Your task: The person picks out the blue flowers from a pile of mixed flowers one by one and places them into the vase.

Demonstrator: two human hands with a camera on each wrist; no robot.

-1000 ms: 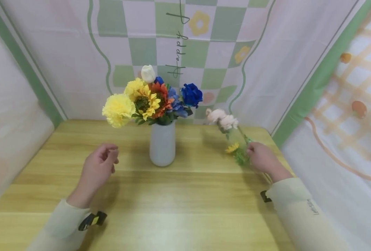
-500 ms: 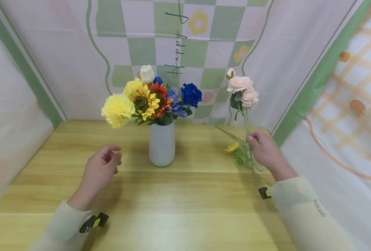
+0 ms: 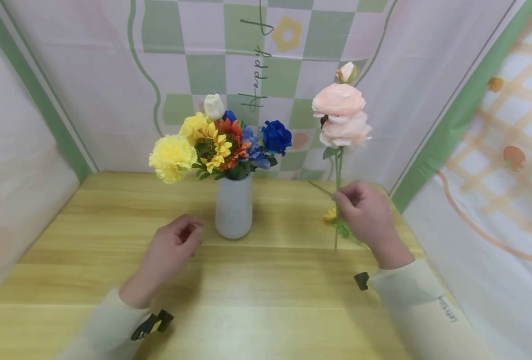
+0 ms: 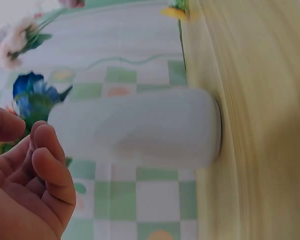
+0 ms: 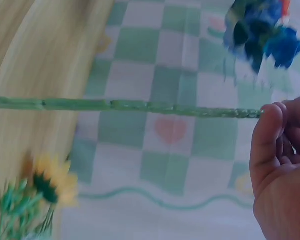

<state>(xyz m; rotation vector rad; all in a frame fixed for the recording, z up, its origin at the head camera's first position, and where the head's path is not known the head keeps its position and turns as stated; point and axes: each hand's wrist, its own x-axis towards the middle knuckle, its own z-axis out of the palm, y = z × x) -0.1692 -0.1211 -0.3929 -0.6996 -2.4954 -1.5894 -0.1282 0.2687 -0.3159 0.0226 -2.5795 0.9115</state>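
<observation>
My right hand (image 3: 367,215) pinches the green stem (image 5: 140,106) of a pink flower spray (image 3: 340,112), which stands upright above the table's right side; its lower stem end hangs free. My left hand (image 3: 169,250) hovers to the left of the white vase (image 3: 233,210), fingers loosely curled with nothing in them, apart from the vase in the left wrist view. The vase bears a bouquet: a yellow carnation-like bloom (image 3: 173,159), a sunflower (image 3: 209,147), an orange flower, a white tulip (image 3: 214,106) and a blue rose (image 3: 276,137).
Behind my right hand, a yellow flower (image 5: 55,180) with green foliage lies on the wooden table (image 3: 248,295). A checkered cloth backdrop (image 3: 243,30) rises at the table's back edge, with more cloth walls at both sides.
My right hand has lifted the pink flower spray off the table's right side, turned it upright and brought it slightly left. My left hand has moved right, closer to the vase.
</observation>
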